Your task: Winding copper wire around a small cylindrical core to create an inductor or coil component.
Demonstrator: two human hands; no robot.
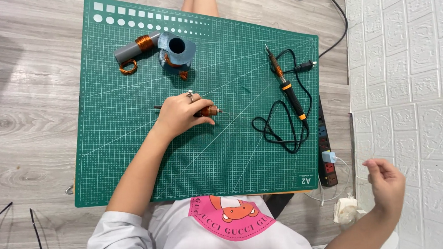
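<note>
Mid-frame on the green cutting mat [129, 146], our left hand [182, 114] grips a copper-wound rod [209, 111]; our right hand [386, 180], lower right, is loosely curled, empty.

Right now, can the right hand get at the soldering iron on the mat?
Probably yes. The right hand hangs empty off the mat's edge, and nothing stands between it and the soldering iron, only its own looped black cord.

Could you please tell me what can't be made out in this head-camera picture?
- Copper-wound piece: mostly covered by the left hand; its shape is unclear.
- Right hand: empty or not, its curled fingers hide.
- Power strip: partly hidden under the green cutting mat.
</note>
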